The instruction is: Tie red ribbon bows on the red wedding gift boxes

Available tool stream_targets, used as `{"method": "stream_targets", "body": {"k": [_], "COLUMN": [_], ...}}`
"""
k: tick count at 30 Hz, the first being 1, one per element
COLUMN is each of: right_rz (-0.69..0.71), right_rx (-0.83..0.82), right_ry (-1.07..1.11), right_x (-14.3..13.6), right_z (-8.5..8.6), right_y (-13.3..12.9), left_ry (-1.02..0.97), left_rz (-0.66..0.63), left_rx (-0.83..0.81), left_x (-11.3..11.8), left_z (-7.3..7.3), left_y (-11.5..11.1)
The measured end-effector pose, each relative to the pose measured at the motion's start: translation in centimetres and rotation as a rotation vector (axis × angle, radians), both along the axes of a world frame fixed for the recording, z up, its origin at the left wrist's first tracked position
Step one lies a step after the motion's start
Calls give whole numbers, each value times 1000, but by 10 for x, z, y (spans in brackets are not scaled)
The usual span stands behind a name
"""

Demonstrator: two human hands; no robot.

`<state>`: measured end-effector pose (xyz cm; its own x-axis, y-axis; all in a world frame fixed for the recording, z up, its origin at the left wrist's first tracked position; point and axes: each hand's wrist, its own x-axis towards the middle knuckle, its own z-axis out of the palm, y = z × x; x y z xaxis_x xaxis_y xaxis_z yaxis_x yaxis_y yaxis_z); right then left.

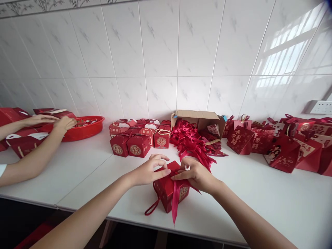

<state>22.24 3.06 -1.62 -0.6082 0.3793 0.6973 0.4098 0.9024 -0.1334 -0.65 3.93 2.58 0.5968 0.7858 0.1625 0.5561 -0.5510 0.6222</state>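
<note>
White counter [287, 200], seamed, stood before me. On it, left to right: folded red cartons [26, 138], red basin [86, 134], clustered small boxes [140, 145], open cardboard box [199, 114] with loose ribbons [188, 135] spilling out, gift boxes [241, 140]. Nearest me: corded box [166, 190], red ribbon [175, 200] hanging over its side.

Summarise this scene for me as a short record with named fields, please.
Left hand: left hand at the top of a red box, grip unclear
Right hand: right hand pinching the red ribbon on that box
Surface: white table
Behind: a ribbon pile spilling from a cardboard carton
Far left: a co-worker's hands at a red basin
Far right: a group of red gift boxes
</note>
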Motion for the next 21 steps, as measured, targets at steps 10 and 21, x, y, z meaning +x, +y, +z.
{"method": "stream_targets", "body": {"k": [10, 21], "right_rz": [44, -38], "right_rx": [-54, -192], "right_ry": [83, 189], "right_x": [-1, -1], "right_z": [-9, 3], "right_y": [5, 0], "left_ry": [-238, -313], "left_rz": [34, 136], "left_rx": [-182, -139], "left_x": [-1, 22], "left_z": [2, -2], "left_y": [-4, -18]}}
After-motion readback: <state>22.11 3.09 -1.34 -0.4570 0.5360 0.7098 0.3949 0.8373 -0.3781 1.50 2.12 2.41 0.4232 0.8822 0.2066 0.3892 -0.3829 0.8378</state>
